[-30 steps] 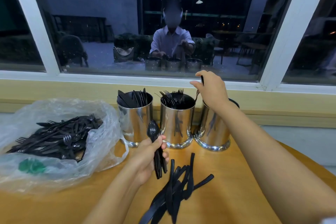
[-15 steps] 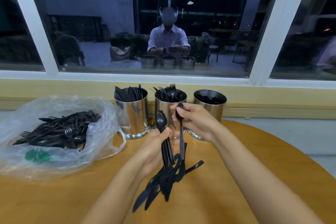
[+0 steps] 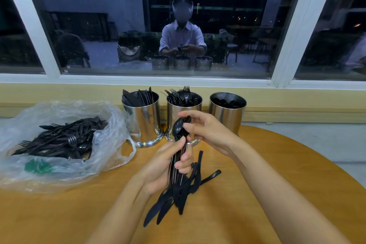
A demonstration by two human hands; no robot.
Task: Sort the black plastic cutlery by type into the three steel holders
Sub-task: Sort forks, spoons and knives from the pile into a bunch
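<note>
Black spoons (image 3: 176,128), bowls up, stand gripped in left hand (image 3: 164,166); right hand (image 3: 208,130) pinches one.

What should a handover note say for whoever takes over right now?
Left hand grips an upright spoon bundle; right hand pinches the bowls at its top.
Left holder has knives, middle holder forks, right holder spoons.
A loose pile lies on the table below the hands; the plastic bag holds mixed cutlery.
Done: some of each type sorted.
Left: bundle, pile, bag contents.
</note>
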